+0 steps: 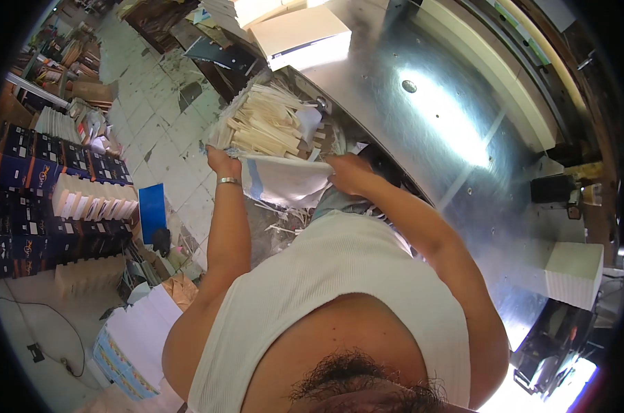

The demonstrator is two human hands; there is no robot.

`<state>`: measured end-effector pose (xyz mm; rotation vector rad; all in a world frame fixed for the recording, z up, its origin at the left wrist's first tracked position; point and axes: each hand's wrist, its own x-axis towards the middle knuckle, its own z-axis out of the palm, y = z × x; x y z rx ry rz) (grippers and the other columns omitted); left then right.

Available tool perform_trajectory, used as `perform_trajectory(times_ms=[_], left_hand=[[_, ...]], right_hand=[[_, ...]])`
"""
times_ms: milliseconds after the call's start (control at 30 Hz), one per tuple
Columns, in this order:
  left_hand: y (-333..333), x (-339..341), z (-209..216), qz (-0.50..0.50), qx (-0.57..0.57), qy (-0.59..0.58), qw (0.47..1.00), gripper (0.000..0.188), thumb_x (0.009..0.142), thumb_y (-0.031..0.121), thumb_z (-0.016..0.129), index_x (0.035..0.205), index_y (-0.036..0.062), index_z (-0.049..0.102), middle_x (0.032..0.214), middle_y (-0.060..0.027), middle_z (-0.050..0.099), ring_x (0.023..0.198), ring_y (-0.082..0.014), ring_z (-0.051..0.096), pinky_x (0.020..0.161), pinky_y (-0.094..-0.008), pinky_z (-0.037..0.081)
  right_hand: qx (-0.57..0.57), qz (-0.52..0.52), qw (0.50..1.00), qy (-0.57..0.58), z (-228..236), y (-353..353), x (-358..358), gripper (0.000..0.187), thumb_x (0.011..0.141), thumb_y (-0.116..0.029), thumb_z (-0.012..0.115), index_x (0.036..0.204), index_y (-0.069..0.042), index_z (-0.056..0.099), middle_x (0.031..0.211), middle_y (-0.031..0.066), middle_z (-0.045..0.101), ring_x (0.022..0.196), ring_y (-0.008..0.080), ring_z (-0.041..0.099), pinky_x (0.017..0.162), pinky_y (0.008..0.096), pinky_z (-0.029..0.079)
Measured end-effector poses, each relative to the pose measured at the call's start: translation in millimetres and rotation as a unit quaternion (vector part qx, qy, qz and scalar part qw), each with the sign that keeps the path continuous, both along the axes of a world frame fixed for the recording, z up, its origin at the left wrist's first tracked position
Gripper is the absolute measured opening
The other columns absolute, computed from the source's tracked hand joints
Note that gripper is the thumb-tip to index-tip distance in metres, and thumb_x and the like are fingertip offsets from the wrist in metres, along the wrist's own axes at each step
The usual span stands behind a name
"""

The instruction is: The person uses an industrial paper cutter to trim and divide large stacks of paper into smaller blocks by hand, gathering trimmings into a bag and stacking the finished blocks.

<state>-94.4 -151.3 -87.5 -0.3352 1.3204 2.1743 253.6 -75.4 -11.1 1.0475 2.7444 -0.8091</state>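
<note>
Pale floor tiles [143,113] spread to the left, and a shiny metal table [456,199] stands on the right. Between them, just beside the table, is a white sack [288,180] heaped with pale strips [263,127]. The left hand [223,163] is closed around the sack's left rim; the right hand [353,174] clasps its right rim, fingers curled over the edge.

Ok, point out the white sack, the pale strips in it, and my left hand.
White sack [290,180]: head view, on its near wall.
Pale strips [263,125]: head view, middle of the heap.
Left hand [224,162]: head view, middle of the hand.
</note>
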Motion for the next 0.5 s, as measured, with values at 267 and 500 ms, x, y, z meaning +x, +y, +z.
perform_trajectory(times_ms=[267,500], left_hand=[[-122,22,14,0.022,0.059,-0.003,0.998,0.057,0.112,0.039,0.031,0.146,-0.0012,0.055,0.148,-0.0207,0.058,0.135,-0.0404,0.056,0.114,-0.0581,0.046],[-140,23,20,0.092,0.016,0.007,0.996,0.052,0.113,0.036,0.033,0.140,0.0008,0.060,0.144,-0.0191,0.062,0.131,-0.0396,0.060,0.112,-0.0558,0.048]], right_hand=[[-0.110,0.127,0.982,0.084,-6,-38,32,0.049,0.086,-0.028,0.075,0.130,-0.011,0.064,0.102,0.0215,0.074,0.095,0.0439,0.072,0.086,0.0527,0.056],[0.018,0.141,0.982,-0.122,9,-12,-9,0.046,0.087,-0.036,0.073,0.127,-0.013,0.068,0.130,0.0202,0.067,0.119,0.0389,0.064,0.102,0.0491,0.051]])
